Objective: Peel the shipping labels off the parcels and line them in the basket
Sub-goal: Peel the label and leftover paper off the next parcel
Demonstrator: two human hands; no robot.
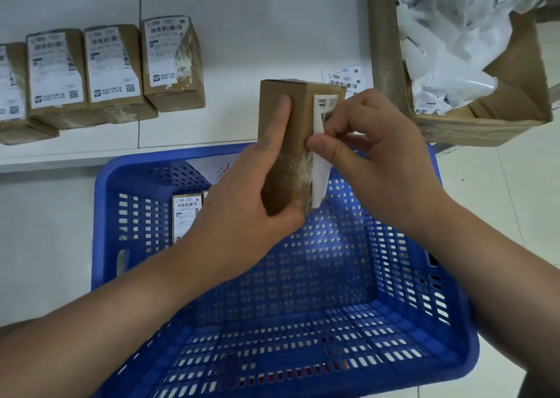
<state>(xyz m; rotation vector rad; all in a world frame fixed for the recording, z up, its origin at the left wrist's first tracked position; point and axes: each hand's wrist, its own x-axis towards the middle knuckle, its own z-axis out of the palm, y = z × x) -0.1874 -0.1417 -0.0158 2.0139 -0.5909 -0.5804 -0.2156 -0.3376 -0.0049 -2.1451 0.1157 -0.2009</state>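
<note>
My left hand [242, 191] grips a brown cardboard parcel [283, 143] upright above the blue plastic basket [409, 291]. A white shipping label [319, 167] on the parcel's right face is partly lifted, its lower half hanging loose. My right hand [372, 143] pinches the label's edge between thumb and fingers. Inside the basket, at its far left, stands a labelled parcel [185, 215], with a second one beside it mostly hidden by my left hand.
Several labelled brown parcels [112, 70] stand in a row on the white shelf [242, 33] at the back left. A loose label [342, 79] lies behind the held parcel. An open cardboard box [388, 49] full of crumpled white paper sits at the upper right.
</note>
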